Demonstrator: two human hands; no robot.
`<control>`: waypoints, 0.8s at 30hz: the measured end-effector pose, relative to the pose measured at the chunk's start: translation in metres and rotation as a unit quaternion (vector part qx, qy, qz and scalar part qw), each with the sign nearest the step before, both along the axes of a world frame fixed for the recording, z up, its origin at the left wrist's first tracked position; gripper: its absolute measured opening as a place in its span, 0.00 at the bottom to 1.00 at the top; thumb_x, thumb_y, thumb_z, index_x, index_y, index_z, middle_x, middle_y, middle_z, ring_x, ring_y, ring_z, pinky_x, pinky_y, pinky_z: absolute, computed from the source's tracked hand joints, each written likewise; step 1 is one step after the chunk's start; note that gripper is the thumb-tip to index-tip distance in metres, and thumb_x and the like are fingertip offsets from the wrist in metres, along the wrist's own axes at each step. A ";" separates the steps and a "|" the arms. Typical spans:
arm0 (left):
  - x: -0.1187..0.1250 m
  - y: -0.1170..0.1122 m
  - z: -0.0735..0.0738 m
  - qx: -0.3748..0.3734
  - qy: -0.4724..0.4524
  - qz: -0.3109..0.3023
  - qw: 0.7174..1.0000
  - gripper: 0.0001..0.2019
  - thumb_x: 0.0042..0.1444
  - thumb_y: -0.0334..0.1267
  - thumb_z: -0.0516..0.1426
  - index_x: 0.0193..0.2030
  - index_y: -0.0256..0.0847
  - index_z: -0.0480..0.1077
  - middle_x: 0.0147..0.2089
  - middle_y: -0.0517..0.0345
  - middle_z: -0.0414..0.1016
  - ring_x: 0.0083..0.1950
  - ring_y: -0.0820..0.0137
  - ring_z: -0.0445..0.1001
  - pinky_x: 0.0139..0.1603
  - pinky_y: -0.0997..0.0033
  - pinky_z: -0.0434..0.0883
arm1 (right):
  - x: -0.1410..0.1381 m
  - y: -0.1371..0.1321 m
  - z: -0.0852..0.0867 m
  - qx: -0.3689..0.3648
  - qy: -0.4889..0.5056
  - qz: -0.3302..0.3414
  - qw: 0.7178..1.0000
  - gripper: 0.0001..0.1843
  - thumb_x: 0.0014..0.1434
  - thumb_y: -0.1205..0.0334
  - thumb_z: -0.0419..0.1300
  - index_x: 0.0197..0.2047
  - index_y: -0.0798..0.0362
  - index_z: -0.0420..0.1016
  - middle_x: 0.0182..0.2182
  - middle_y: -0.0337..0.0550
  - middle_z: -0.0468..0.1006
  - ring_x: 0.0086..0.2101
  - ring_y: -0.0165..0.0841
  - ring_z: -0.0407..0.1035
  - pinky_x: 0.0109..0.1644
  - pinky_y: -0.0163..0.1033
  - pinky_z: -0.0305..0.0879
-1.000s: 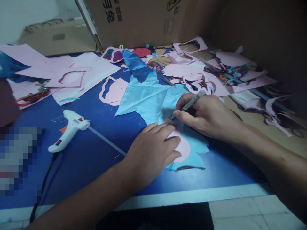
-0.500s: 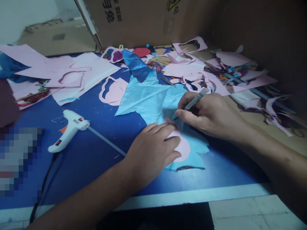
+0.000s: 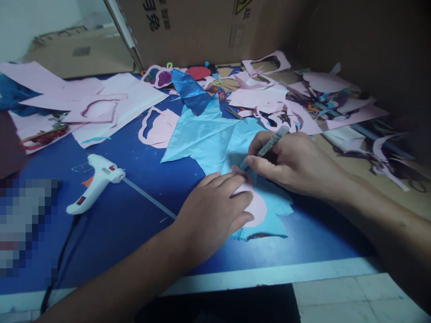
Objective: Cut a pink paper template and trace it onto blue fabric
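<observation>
My left hand (image 3: 218, 202) lies flat with fingers stretched over a pink paper cutout (image 3: 258, 208), pressing it onto a light blue piece of shiny fabric (image 3: 215, 134). Part of the cutout is hidden beneath the palm and fingers. In my right hand (image 3: 292, 159) a marker pen (image 3: 272, 140) is gripped between thumb and fingers, slanting down. Its tip meets the upper edge of the cutout, close to my left fingertips. The fabric has ragged edges, and a darker blue scrap (image 3: 191, 92) lies at its far end.
A white glue gun (image 3: 97, 181) with a glue stick and black cord lies at left on the blue table (image 3: 134, 246). Pink paper sheets (image 3: 131, 98) lie behind it. Paper offcuts (image 3: 262, 96) pile up at the back right, before a cardboard box (image 3: 202, 36).
My right hand and the marker pen have shifted very slightly left along the cutout's edge. My left hand stays in place on the paper.
</observation>
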State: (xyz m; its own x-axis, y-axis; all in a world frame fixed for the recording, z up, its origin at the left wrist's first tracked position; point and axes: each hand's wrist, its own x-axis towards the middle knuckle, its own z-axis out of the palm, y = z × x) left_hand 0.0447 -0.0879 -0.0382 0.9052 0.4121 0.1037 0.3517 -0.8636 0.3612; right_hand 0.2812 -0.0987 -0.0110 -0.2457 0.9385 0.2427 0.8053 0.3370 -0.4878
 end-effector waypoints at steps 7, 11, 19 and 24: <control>0.001 0.000 0.001 -0.005 0.002 0.001 1.000 0.12 0.73 0.42 0.64 0.57 0.40 0.81 0.68 0.45 0.78 0.70 0.53 0.76 0.73 0.48 0.70 | 0.001 0.000 0.000 -0.006 0.003 -0.003 1.000 0.13 0.71 0.57 0.61 0.33 0.49 0.73 0.31 0.38 0.84 0.22 0.29 0.66 0.30 0.40 0.55; 0.000 -0.001 0.001 -0.008 0.005 0.002 1.000 0.12 0.73 0.42 0.64 0.57 0.39 0.81 0.66 0.44 0.79 0.70 0.53 0.76 0.72 0.47 0.71 | 0.001 0.001 -0.001 -0.002 -0.003 -0.002 1.000 0.12 0.71 0.57 0.61 0.34 0.49 0.73 0.30 0.37 0.83 0.22 0.29 0.66 0.31 0.40 0.56; 0.000 0.000 0.000 -0.004 0.000 0.002 1.000 0.12 0.74 0.42 0.64 0.57 0.40 0.81 0.66 0.45 0.79 0.69 0.54 0.76 0.72 0.48 0.70 | 0.001 0.001 -0.001 -0.004 0.007 -0.001 1.000 0.12 0.71 0.56 0.62 0.34 0.49 0.73 0.33 0.39 0.86 0.23 0.30 0.67 0.32 0.41 0.57; 0.001 0.000 0.000 -0.004 0.004 0.001 1.000 0.11 0.74 0.42 0.63 0.56 0.40 0.81 0.65 0.45 0.80 0.68 0.54 0.76 0.71 0.48 0.71 | -0.001 0.002 -0.002 0.000 0.006 -0.008 1.000 0.13 0.71 0.57 0.62 0.32 0.48 0.73 0.30 0.38 0.84 0.22 0.31 0.67 0.31 0.42 0.57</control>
